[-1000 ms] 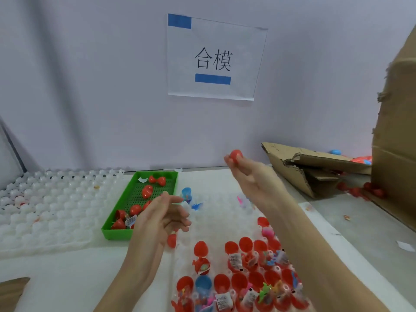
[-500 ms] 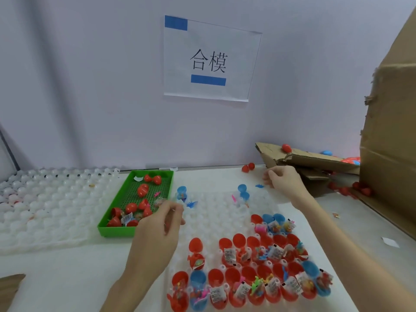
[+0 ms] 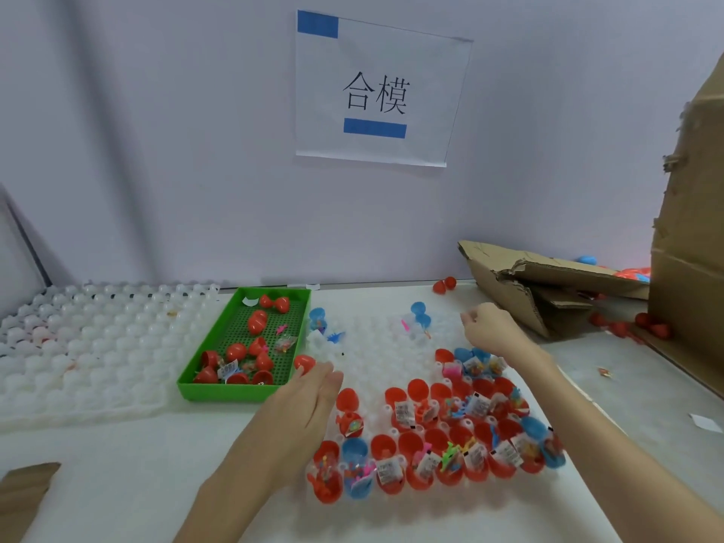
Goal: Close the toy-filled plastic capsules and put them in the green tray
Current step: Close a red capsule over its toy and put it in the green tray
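The green tray (image 3: 188, 380) stands left of centre and holds several red capsules and toy bits. My left hand (image 3: 309, 397) reaches towards its right edge with straight fingers. A red capsule (image 3: 304, 363) sits right at the fingertips, just outside the tray wall. My right hand (image 3: 489, 333) hovers over the white holder tray (image 3: 376, 346) with curled fingers and nothing visible in them. Several open red and blue capsule halves (image 3: 442, 444) with toys stand in the holder's near rows.
A second white holder tray (image 3: 90, 346) lies at the left. Torn cardboard (image 3: 540, 284) and a tall box (image 3: 689, 268) stand at the right, with loose red capsules (image 3: 444, 284) by the wall. A paper sign (image 3: 376, 92) hangs on the wall.
The red capsule that my right hand held up is gone from it, and the hand has dropped low over the holder. My left hand has stretched out towards the green tray.
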